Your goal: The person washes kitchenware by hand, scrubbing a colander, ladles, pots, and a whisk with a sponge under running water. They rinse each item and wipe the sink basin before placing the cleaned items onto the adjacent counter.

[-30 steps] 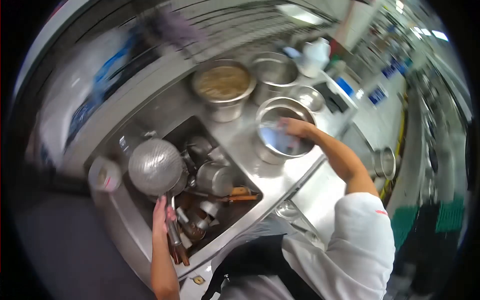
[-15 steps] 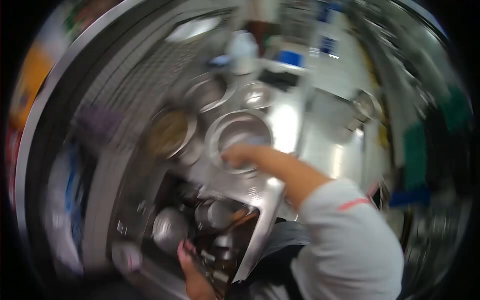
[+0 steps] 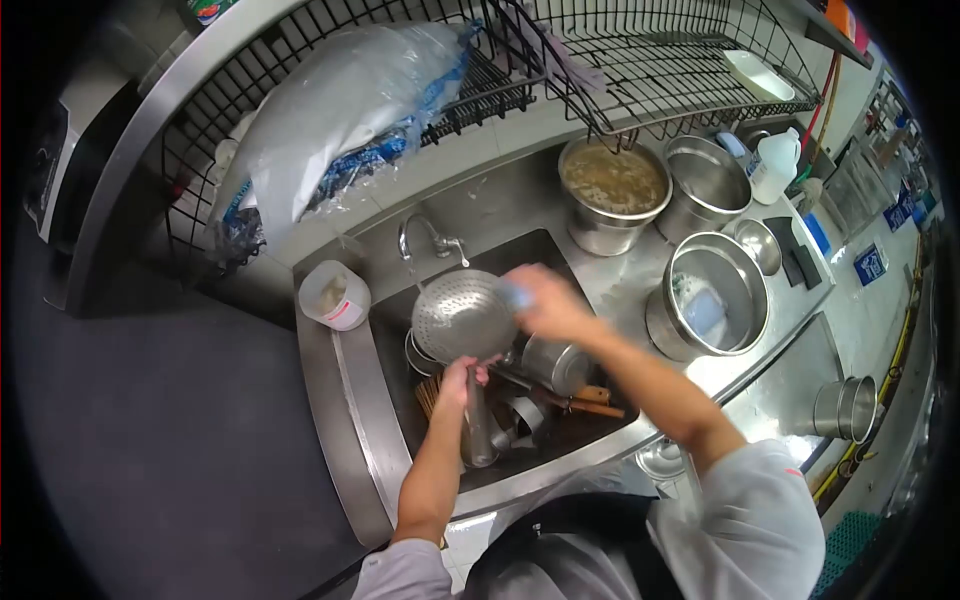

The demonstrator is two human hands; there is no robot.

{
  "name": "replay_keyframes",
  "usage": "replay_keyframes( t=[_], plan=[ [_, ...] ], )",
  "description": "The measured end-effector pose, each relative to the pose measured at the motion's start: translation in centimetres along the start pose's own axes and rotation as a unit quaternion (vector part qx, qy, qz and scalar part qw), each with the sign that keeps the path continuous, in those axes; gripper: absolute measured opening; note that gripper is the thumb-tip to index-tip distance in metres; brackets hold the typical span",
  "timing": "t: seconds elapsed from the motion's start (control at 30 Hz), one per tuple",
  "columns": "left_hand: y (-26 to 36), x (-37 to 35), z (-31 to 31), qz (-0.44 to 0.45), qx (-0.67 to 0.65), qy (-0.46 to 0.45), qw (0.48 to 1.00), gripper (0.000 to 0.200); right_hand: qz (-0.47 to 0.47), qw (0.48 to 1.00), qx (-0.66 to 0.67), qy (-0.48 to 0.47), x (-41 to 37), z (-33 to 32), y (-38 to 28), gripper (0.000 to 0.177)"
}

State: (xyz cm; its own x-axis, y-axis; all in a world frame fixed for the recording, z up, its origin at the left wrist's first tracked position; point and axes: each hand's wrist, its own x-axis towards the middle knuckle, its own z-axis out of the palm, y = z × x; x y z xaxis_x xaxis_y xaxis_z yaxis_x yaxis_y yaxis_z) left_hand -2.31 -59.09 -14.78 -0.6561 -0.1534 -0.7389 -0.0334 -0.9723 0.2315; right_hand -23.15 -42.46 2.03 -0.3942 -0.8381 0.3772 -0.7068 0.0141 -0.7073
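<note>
Over the sink (image 3: 590, 470), a large round perforated metal skimmer (image 3: 460, 315) is tilted up toward me. My left hand (image 3: 462, 383) is closed around it at its lower edge, where the handle begins. At the skimmer's right rim is my right hand (image 3: 548, 303), smeared by motion, with a light-blue sponge (image 3: 516, 296) in its fingers. Under the skimmer lie a metal pot (image 3: 556, 365), a wooden-handled utensil (image 3: 597, 401) and other metal ware, partly hidden. A curved faucet (image 3: 424, 226) stands behind.
Right of the sink are a pot with suds and a bluish piece (image 3: 752, 330), a pot of brownish liquid (image 3: 612, 185) and another metal pot (image 3: 728, 205). A white plastic tub (image 3: 318, 292) sits at the left corner. A black wire rack (image 3: 650, 85) hangs above, holding a plastic-wrapped bundle (image 3: 350, 100).
My right hand has moved from the suds pot to the skimmer over the sink. My left hand now lifts the skimmer, which lay in the sink. The camera view has turned left.
</note>
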Motion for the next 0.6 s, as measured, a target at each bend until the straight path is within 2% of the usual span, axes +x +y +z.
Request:
replay_keyframes(
  t=[0.03,0.07,0.1,0.13,0.2,0.23,0.3,0.33,0.4,0.47,0.5,0.53,0.57,0.6],
  plan=[
    [-0.9,-0.1,0.5,0.034,0.047,-0.023,0.998,0.038,-0.011,0.999,0.009,-0.035,1.2,5.6,1.1,0.057],
    [-1.6,-0.5,0.5,0.065,0.093,-0.040,0.993,0.035,0.032,0.993,0.016,-0.113,1.9,11.4,3.0,0.060],
    [-1.8,-1.0,0.9,0.062,0.110,-0.015,0.992,0.029,0.042,0.988,-0.005,-0.147,0.8,17.9,5.0,0.058],
    [-1.1,-0.7,0.8,0.103,0.127,0.000,0.987,0.028,0.045,0.983,-0.028,-0.176,0.8,21.9,6.3,0.058],
    [0.0,-1.8,-2.0,0.178,0.159,0.050,0.970,0.025,0.042,0.948,-0.055,-0.310,0.6,20.6,4.1,0.058],
    [0.5,-3.8,-2.3,0.187,0.174,0.063,0.965,0.026,0.037,0.921,-0.071,-0.380,0.1,18.9,3.6,0.058],
    [1.5,-6.7,-3.2,0.147,0.231,0.039,0.961,0.029,-0.094,0.886,-0.251,-0.377,0.5,16.4,5.7,0.055],
    [2.1,-7.3,-3.1,0.127,0.258,0.020,0.957,0.030,-0.116,0.885,-0.299,-0.337,1.4,16.7,7.2,0.066],
    [1.4,-7.9,-1.6,0.051,0.248,0.007,0.967,0.035,-0.086,0.946,-0.244,-0.193,4.1,19.3,8.2,0.057],
    [1.7,-8.1,0.2,0.062,0.300,0.015,0.952,0.034,-0.121,0.973,-0.081,-0.178,4.2,24.2,7.6,0.056],
    [2.7,-7.7,-0.6,0.037,0.269,0.005,0.962,0.034,-0.132,0.977,0.005,-0.167,3.7,25.6,6.7,0.055],
    [4.0,-6.9,-0.8,0.019,0.234,-0.012,0.972,0.034,-0.160,0.966,-0.032,-0.199,4.1,25.1,7.4,0.056],
    [4.7,-7.1,-1.7,0.016,0.302,-0.029,0.953,0.033,-0.188,0.953,-0.067,-0.228,4.3,24.4,8.3,0.056],
    [4.8,-7.1,-1.5,0.003,0.290,-0.025,0.957,0.033,-0.214,0.938,-0.100,-0.256,4.9,23.7,8.4,0.056]
  ],
)
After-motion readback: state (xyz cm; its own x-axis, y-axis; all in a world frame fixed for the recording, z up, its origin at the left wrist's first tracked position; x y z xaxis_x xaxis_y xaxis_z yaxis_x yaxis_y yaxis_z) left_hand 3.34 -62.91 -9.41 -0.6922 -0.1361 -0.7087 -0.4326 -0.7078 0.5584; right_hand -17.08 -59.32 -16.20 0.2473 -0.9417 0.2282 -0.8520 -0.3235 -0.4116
